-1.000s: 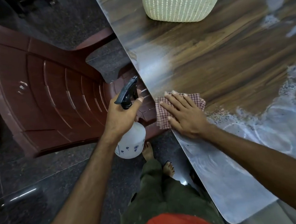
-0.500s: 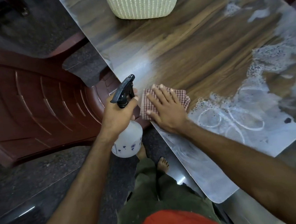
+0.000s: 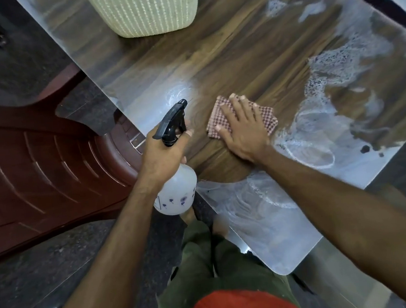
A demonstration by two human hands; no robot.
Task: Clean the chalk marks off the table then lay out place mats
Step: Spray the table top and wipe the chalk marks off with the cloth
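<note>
The right hand (image 3: 242, 129) lies flat on a folded checked cloth (image 3: 267, 119), its fingers (image 3: 226, 112) straight and spread, pressing the cloth onto the wooden worktop (image 3: 236, 50) a little way in from the near left edge. The left hand (image 3: 161, 153) grips a spray bottle (image 3: 176, 191) by the neck, fingers curled round it below the black trigger head (image 3: 172, 122), which points toward the far side. The bottle's white body hangs over the worktop's near left edge.

White chalk marks (image 3: 309, 147), loops and smears, lie just right of the cloth and spread toward the near corner and the right side. The wood around and left of the cloth looks dark.

A cream basket (image 3: 147, 11) stands at the far edge of the worktop. A brown plastic chair (image 3: 34, 159) sits to the left, on the dark floor (image 3: 46, 270).
</note>
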